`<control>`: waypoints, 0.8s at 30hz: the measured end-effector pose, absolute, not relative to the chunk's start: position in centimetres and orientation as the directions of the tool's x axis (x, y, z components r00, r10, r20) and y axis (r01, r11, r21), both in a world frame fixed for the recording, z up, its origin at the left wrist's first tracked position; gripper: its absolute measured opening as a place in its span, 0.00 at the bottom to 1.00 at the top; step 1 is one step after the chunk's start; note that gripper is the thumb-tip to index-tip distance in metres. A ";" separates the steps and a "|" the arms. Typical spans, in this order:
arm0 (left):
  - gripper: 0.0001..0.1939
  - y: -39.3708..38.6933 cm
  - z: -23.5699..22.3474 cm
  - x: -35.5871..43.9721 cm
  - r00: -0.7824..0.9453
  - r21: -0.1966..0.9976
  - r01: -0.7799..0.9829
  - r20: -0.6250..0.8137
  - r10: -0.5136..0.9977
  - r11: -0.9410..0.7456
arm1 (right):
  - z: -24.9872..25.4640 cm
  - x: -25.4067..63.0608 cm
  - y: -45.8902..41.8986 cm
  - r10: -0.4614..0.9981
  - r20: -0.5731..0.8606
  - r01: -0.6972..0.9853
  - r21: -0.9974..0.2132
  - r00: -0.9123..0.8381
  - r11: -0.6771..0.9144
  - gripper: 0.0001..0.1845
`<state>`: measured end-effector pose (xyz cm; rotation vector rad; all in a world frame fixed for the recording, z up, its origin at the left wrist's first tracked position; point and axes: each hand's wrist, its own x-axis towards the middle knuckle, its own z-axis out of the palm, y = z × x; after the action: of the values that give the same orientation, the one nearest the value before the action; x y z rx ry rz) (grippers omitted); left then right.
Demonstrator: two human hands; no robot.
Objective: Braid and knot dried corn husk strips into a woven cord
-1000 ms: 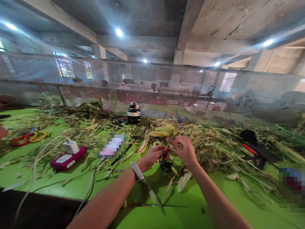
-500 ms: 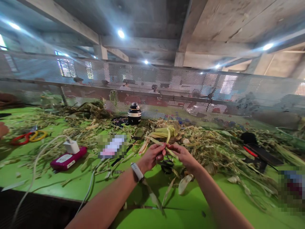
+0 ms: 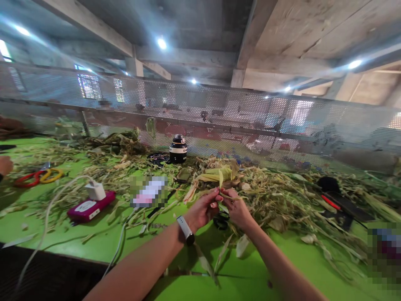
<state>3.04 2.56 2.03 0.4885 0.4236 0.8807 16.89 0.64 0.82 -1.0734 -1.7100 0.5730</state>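
Observation:
My left hand [image 3: 205, 207] and my right hand [image 3: 235, 207] meet above the green table, fingertips pinched close together. Between them is a strip of corn husk [image 3: 221, 179], its pale end sticking up past the fingers. Just behind lies a bundle of yellow-green corn husks [image 3: 213, 174] on the littered table. Under my fingers sits a small black object [image 3: 221, 220], partly hidden by the hands, perhaps scissor handles. A pale watch strap [image 3: 185, 229] circles my left wrist.
Loose husk scraps [image 3: 282, 196] cover much of the green table [image 3: 250, 276]. To the left are red-and-yellow scissors [image 3: 39, 177], a magenta power strip [image 3: 90, 207] with a white plug [image 3: 95, 191], and a blurred phone [image 3: 149, 192]. A black bottle [image 3: 178, 149] stands behind; another person's hand [image 3: 5, 165] shows far left.
My hands were apart at the husk bundle, then came together with a husk strip between them. My right hand has since turned inward and closed around the strip. The view shifted slightly.

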 end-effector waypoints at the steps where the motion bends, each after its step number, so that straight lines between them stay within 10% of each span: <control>1: 0.05 2.5 2.0 3.1 0.574 0.556 -0.628 -0.142 0.807 0.544 | 0.9 16.8 0.6 0.865 0.490 0.364 -0.790 -0.107 0.493 0.10; 10: 0.09 2.4 2.0 3.2 0.493 0.730 -0.577 -0.048 0.869 0.367 | 1.1 17.3 0.5 0.887 0.449 0.330 -0.825 -0.108 0.458 0.10; 16: 0.17 2.9 1.9 3.2 0.392 0.759 -0.586 -0.043 0.919 0.285 | 2.5 17.7 -0.7 0.728 0.685 0.711 -0.501 -0.022 0.493 0.05; 24: 0.16 2.9 1.5 3.5 0.371 0.825 -0.544 0.072 0.926 0.154 | 2.9 17.8 -0.8 0.665 0.734 0.810 -0.304 -0.137 0.502 0.13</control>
<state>3.46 2.90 1.47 0.8947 0.5201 1.1243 17.81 -0.84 2.88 -1.2249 -1.8652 -0.2060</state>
